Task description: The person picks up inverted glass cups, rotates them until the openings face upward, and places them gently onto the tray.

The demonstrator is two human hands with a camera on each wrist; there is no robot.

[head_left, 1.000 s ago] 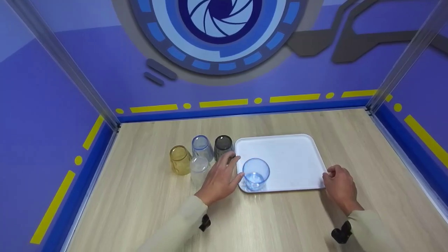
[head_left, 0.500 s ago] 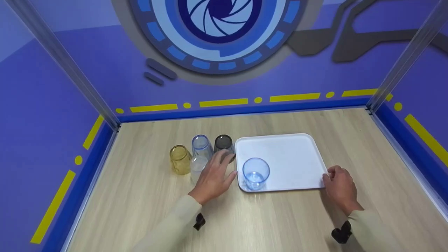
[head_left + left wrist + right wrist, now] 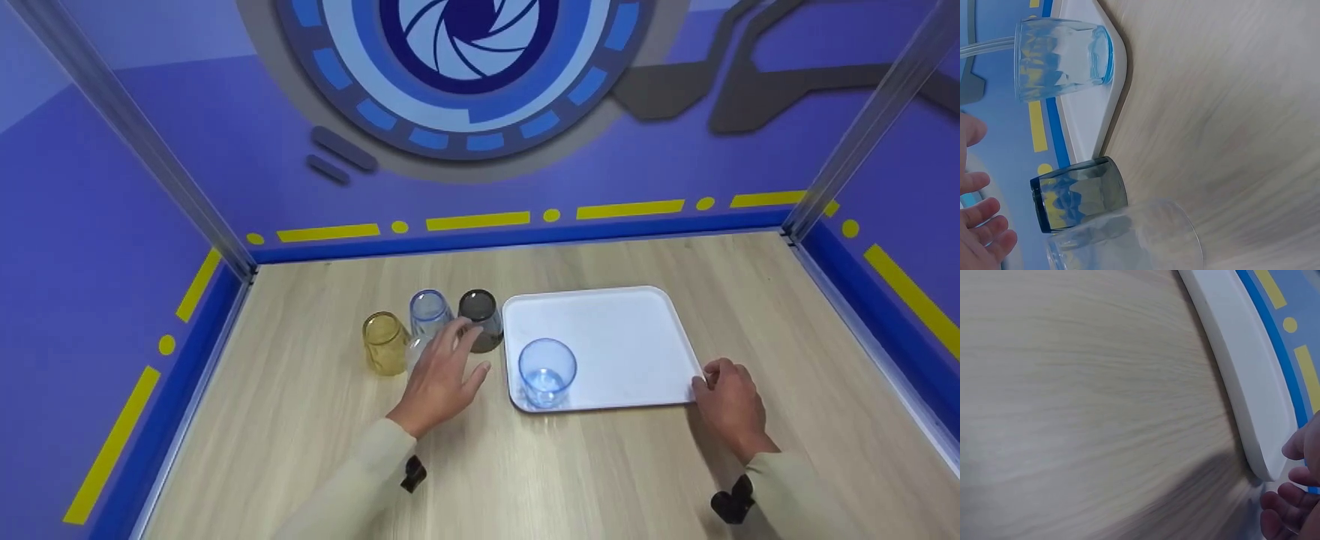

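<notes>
Now we see our white tray (image 3: 622, 330) on the wooden table (image 3: 600, 465), with one blue cup (image 3: 547, 373) standing in its near left corner. Our right hand (image 3: 729, 405) steadies the tray's near right corner, fingers curled at the edge. Our left hand (image 3: 439, 375) hovers with fingers spread over the clear cup (image 3: 1129, 239), beside the grey cup (image 3: 480, 319). We think grabbing comes next: fingers must wrap round one cup.

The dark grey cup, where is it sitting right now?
In the head view, the dark grey cup stands on the wooden table just left of the white tray, beside the pale blue cup, with the left hand reaching close by.
</notes>
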